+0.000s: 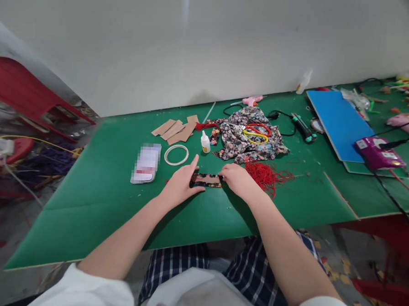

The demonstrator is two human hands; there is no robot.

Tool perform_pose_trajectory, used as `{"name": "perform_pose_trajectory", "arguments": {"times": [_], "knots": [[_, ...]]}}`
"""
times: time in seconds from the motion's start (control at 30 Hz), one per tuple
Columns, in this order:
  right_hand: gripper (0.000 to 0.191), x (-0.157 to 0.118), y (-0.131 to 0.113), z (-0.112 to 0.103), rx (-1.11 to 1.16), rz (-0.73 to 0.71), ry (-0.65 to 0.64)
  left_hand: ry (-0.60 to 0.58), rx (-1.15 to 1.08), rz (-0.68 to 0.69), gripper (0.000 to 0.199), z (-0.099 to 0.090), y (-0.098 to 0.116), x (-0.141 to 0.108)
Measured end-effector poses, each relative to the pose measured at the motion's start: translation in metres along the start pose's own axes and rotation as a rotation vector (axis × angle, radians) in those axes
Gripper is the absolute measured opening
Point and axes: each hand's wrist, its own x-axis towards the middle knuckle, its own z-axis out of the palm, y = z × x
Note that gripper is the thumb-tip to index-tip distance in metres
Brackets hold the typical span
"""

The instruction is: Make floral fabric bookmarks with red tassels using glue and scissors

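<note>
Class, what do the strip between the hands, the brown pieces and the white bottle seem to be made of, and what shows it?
Strip: apparently printed cloth, from its flowered pattern, around a matt tan middle resembling cardboard.
Brown pieces: probably cardboard, matt, from their flat tan faces and straight edges.
White bottle: likely smooth plastic, from its pale body and nozzle.

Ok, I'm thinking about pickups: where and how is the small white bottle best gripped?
Probably pinch the small white bottle around its body, below the nozzle, coming from the near side. It stands upright, its nozzle narrows to a thin tip, and a floral fabric scrap lies close on its right.
</note>
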Motion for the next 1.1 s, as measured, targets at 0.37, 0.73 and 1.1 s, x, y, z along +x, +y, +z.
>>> {"name": "perform_pose_trajectory", "arguments": {"times": [0.37, 0.73, 1.1], "knots": [[0.031, -0.007, 0.002, -0.011, 0.152, 0.106, 0.082, 0.045, -0.002, 0.049, 0.083, 0.014, -0.006, -0.001], [0.018, -0.010, 0.002, -0.027, 0.953, 0.267, 0.366, 0.168, 0.044, 0.198, 0.054, 0.017, 0.005, -0.004], [0.019, -0.012, 0.029, -0.025, 0.538, 0.372, 0.694, 0.120, 0.205, 0.352, 0.025, 0.040, 0.043, 0.035]]}}
